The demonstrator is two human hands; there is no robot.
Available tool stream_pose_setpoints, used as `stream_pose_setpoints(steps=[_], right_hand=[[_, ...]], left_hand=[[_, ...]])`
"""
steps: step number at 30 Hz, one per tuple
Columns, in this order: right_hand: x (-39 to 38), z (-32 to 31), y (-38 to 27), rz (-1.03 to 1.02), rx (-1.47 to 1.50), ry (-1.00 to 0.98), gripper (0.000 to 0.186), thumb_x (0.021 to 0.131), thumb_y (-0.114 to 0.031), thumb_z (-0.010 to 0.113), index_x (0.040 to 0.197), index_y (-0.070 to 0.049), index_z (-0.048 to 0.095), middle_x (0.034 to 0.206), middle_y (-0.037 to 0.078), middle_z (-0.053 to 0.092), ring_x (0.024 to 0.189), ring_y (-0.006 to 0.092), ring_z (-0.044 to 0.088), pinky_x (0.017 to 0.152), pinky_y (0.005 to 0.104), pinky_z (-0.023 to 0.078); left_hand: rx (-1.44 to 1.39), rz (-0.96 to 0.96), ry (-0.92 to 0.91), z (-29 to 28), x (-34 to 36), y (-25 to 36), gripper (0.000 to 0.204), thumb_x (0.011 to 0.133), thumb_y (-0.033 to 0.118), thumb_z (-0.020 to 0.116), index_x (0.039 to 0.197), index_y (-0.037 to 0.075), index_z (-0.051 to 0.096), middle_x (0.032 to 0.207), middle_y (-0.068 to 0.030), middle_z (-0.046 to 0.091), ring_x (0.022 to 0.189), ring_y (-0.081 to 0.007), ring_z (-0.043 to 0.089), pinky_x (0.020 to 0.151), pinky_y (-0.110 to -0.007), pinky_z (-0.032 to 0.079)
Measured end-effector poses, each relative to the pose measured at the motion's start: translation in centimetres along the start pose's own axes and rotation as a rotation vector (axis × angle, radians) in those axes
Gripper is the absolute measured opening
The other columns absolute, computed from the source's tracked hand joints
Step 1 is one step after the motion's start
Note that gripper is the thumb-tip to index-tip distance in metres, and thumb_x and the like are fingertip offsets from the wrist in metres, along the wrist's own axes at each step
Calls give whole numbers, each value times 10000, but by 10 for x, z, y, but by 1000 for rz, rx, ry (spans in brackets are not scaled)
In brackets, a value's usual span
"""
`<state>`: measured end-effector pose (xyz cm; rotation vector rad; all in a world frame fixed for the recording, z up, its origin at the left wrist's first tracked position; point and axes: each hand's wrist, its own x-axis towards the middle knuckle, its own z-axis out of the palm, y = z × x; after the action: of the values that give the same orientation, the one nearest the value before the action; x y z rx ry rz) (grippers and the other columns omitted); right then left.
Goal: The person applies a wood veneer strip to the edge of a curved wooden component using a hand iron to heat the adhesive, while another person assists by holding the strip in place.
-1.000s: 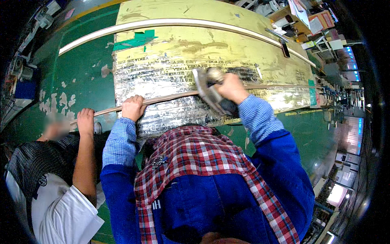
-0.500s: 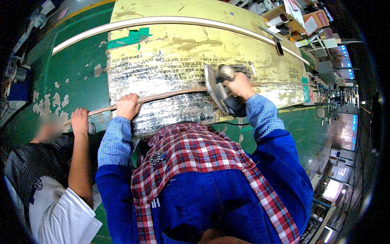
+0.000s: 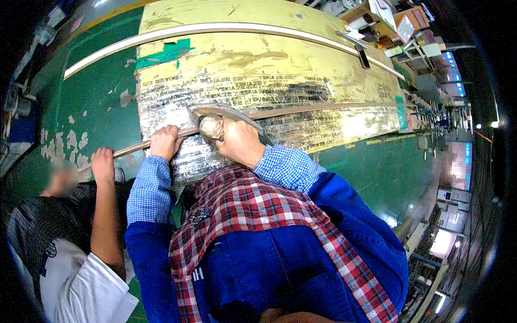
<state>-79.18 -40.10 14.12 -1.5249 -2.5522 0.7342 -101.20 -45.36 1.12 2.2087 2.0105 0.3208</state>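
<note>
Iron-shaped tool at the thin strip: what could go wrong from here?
The left hand grips the thin strip just beside the tip of the iron-shaped tool in the right hand, so a slip might catch its fingers. The strip overhangs the yellow board at left; if the co-worker's hand there let go, it could shift.

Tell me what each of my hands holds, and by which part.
Your left hand holds the long, thin brown strip, left of its middle. Your right hand grips the grey metal-plated handheld tool at its top, beside the rounded tan knob.
</note>
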Motion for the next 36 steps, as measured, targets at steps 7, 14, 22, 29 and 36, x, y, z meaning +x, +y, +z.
stream_pose_setpoints(steps=[7,14,22,29,36], right_hand=[[-15,-34,102,186,139,298,331,678,-270,693,871,-6,638,776,232,631,752,361,632,672,440,517],[-14,-86,206,374,111,300,253,678,-191,665,834,7,646,759,211,644,739,343,643,666,397,504],[8,-69,149,86,-145,14,373,675,-316,684,905,-24,652,787,225,640,743,353,644,723,409,525],[15,-55,121,-52,-276,-225,433,666,-239,671,1036,-36,577,801,230,626,766,392,620,713,466,514],[24,-45,114,-121,-314,-309,391,645,-235,692,959,-26,589,797,219,627,751,374,627,668,459,524]], left_hand=[[19,-20,-23,-5,2,0,335,758,369,665,781,58,542,746,-104,581,689,-278,599,590,-388,474],[32,-19,-67,-3,9,-6,404,766,445,639,764,51,545,705,-116,586,648,-287,601,572,-398,475],[-15,-42,-164,-7,25,-14,433,724,478,668,811,57,614,698,-131,633,644,-302,623,582,-406,491],[-90,-95,-331,-17,43,-19,540,687,513,687,969,55,646,783,-165,651,779,-323,629,696,-414,491],[-144,-113,-439,-17,49,-26,594,677,518,694,1052,62,627,840,-190,651,824,-348,624,746,-422,485]])
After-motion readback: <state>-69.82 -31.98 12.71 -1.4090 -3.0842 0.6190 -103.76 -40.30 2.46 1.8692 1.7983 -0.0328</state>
